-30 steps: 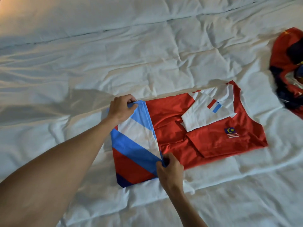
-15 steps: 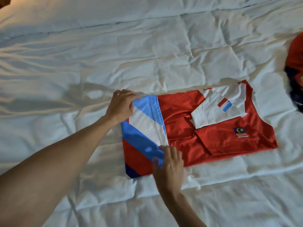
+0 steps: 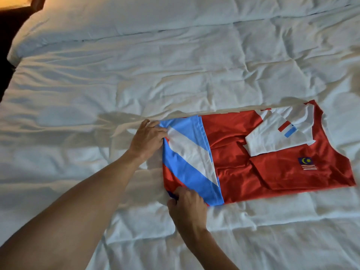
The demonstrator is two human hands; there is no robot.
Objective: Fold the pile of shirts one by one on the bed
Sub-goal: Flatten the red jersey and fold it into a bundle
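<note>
Both hands grip the folded shirt (image 3: 243, 152).

Looks like a bedroom: big bed (image 3: 175, 75) with a rumpled white duvet and a pillow (image 3: 97, 18) up top.

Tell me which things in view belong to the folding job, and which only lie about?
Job: red shirt, left hand and right hand gripping its folded striped end.
Lying about: white duvet, pillow.
</note>
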